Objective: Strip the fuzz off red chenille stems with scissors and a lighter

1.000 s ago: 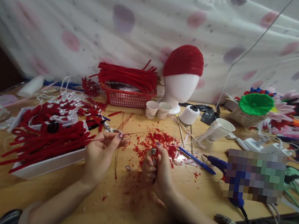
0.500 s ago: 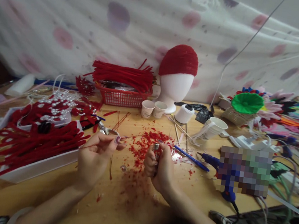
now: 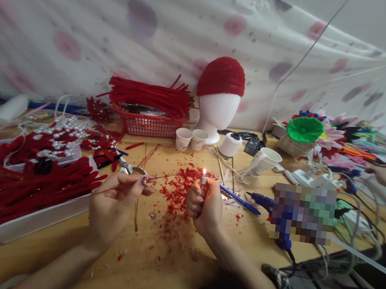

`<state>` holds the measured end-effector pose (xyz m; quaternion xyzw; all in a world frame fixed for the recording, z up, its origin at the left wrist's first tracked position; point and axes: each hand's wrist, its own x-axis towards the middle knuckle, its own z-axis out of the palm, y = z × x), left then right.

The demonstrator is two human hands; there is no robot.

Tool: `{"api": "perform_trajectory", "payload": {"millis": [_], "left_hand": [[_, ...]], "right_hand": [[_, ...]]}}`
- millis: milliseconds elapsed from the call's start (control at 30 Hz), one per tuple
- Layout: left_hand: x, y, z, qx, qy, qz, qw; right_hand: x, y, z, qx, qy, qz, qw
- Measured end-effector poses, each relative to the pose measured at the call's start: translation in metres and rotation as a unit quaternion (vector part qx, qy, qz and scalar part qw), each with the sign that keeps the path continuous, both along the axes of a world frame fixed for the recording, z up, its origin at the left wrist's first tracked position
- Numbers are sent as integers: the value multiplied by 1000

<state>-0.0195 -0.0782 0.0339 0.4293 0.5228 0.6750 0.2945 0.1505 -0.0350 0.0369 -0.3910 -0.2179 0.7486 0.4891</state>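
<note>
A thin red strand [image 3: 170, 175] is pinched between thumb and fingers of the left hand [image 3: 115, 200] – hair-fine, nearly straight, slightly darker toward its right part, with its other end run out past the back of that hand. A lighter [image 3: 203, 184] is clenched upright in the right hand [image 3: 208, 206], and a small flame [image 3: 204, 171] is shown at its top. The strand is stretched from the left grip toward the flame; whether the tip is touched by it cannot be told.

Left of the left grip, a white box [image 3: 36, 222] is heaped with red fuzzy strips [image 3: 35, 182], some hung over its edge; white beads [image 3: 68, 136] are piled at its far part. Beyond both grips, a red basket [image 3: 150, 126] is topped with more red strips, clear wrapping seen below them. Two paper cups [image 3: 183, 139] are stood beside it – contents not made out. Beyond and right of the right grip, a tilted cup [image 3: 268, 161] is draped with white ribbons.
</note>
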Motion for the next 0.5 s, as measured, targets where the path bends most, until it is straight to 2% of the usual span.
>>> {"api": "perform_trajectory", "payload": {"millis": [267, 500], "left_hand": [[0, 0, -1, -17, 4, 3, 1000], [1, -1, 0, -5, 21, -2, 1000]], "right_hand": [[-5, -4, 2, -31, -16, 31, 999], [-6, -6, -2, -15, -6, 60, 998]]}}
